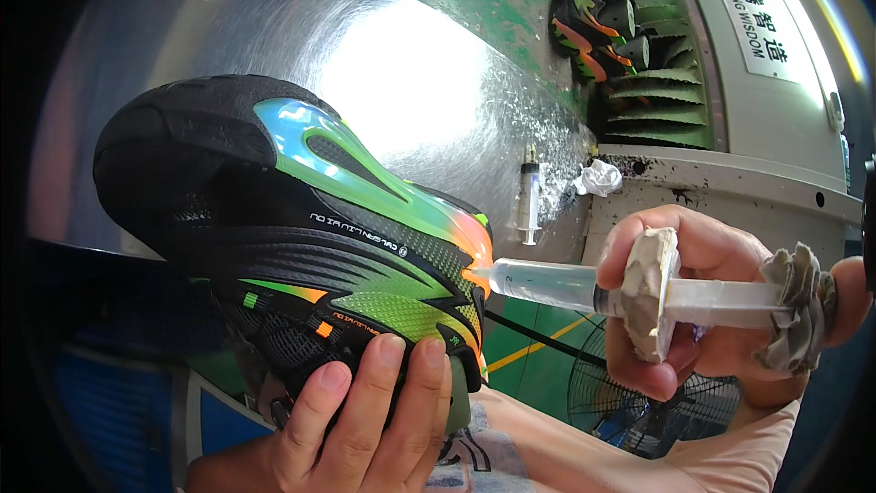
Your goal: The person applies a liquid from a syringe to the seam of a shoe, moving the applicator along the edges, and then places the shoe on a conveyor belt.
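Shoe (301, 183), head view: black, green and orange, toe to the left, sole away from the person; it lies above and beyond the left hand, left of the right hand.
Left hand (370, 420): fingers pressed on the shoe's side near the collar, gripping it; thumb hidden.
Right hand (698, 301): closed around a clear syringe (547, 285), its tip at the orange heel; exact contact unclear.
Table (301, 27): metal, bearing another syringe (529, 201).
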`<state>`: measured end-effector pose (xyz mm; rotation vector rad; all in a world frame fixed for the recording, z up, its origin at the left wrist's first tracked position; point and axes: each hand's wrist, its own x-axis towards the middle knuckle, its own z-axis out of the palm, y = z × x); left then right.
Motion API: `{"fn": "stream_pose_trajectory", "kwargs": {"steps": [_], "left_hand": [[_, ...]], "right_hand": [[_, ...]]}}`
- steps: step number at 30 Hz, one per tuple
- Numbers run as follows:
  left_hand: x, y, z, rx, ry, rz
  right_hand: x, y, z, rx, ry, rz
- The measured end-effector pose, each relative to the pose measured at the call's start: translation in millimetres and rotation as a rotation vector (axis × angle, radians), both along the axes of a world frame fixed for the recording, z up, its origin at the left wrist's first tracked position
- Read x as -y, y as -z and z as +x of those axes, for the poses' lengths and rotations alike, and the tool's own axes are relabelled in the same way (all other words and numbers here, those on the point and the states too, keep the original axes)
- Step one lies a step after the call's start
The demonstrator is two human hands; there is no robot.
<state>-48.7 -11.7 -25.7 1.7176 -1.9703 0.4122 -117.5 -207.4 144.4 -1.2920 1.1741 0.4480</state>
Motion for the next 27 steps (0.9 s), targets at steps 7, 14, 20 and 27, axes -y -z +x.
{"fn": "stream_pose_trajectory", "kwargs": {"steps": [7, 14, 20, 27], "left_hand": [[4, -9, 3, 0.01, 0.016, 0.038], [2, -17, 6, -0.012, -0.034, 0.065], [20, -40, -4, -0.124, -0.031, 0.236], [40, -65, -9, -0.049, -0.127, 0.347]], "right_hand": [[-2, -3, 6, -0.107, 0.071, 0.045], [-13, 1, -20, 0.15, 0.149, 0.053], [11, 48, -116, 0.71, 0.061, 0.233], [18, 96, -142, 0.846, 0.201, 0.263]]}}
